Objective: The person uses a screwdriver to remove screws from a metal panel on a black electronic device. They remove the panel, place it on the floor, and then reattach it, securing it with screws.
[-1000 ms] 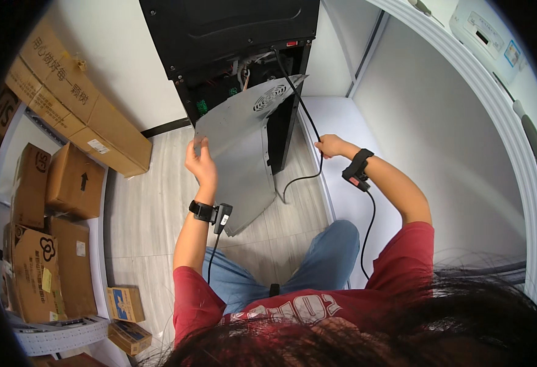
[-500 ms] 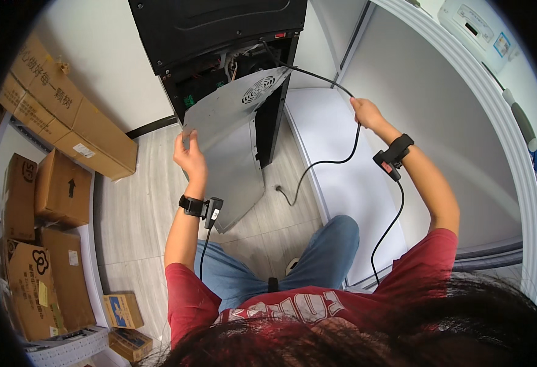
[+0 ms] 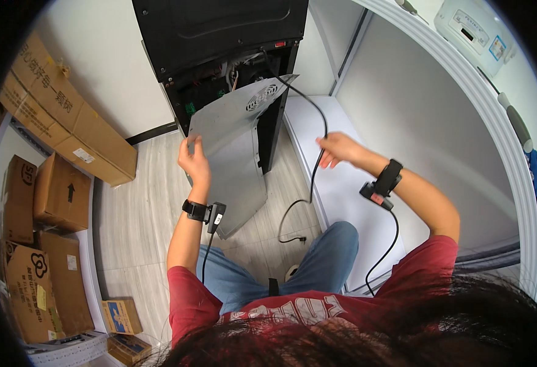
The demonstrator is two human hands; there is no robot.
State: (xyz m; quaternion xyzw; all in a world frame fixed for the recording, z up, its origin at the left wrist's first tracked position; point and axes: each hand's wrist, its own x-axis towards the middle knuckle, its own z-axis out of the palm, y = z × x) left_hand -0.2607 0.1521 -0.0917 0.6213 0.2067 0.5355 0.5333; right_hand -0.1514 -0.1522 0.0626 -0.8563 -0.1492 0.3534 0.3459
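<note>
A grey metal panel with a round slotted vent stands tilted against the open back of a black appliance cabinet. My left hand is closed on the panel's left edge, thumb and fingers on either side. Wires show inside the cabinet above the panel's upper edge. From the cabinet a black power cord runs over the panel's upper right corner to my right hand, whose fingers pinch it. Below that hand the cord hangs in a curve, with its plug low near my knee.
Cardboard boxes are stacked along the left side, with small boxes lower down. A white platform and a framed pale panel bound the right side. A white device is at the upper right. Both my wrists carry strapped, wired modules.
My right hand has moved left and nearer to me along with the cord. The plug has swung nearer my knee. My left hand stays on the panel, which has shifted slightly.
</note>
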